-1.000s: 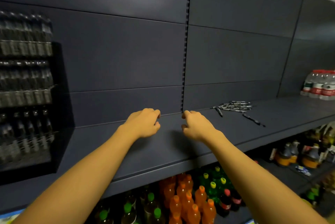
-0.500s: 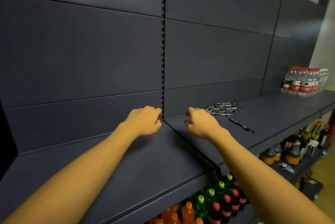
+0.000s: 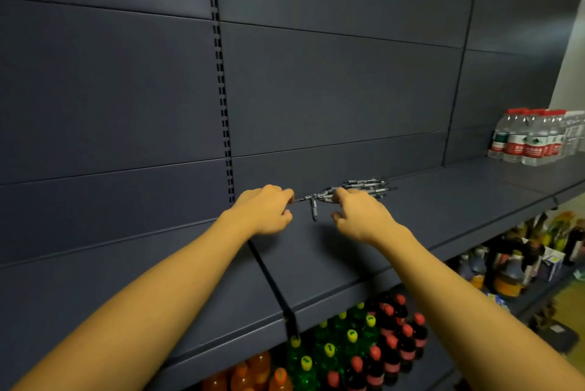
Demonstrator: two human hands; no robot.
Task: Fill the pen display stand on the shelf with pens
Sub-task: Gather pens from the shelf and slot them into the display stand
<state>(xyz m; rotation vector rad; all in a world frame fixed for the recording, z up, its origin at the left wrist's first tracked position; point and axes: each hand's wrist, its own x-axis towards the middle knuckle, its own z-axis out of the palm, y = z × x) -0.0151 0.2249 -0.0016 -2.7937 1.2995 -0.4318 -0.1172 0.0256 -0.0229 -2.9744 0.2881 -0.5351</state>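
A heap of black-and-silver pens (image 3: 367, 185) lies on the dark shelf (image 3: 449, 213), close to the back panel. One pen (image 3: 313, 209) lies apart from the heap, pointing toward me, between my two hands. My right hand (image 3: 359, 213) reaches over the heap's near end with its fingertips on the pens and its thumb spread away. My left hand (image 3: 264, 212) hovers just left of the loose pen, fingers loosely curled and holding nothing. The pen display stand is out of view.
Red-capped water bottles (image 3: 531, 140) stand at the shelf's far right. On the lower shelf are green and dark soda bottles (image 3: 364, 343), orange bottles (image 3: 253, 371) and sauce bottles (image 3: 509, 267). A slotted upright (image 3: 221, 106) runs up the back panel.
The view has swung right, so the display stand at the left has left the frame. Both hands have travelled right along the shelf and now reach the pens.
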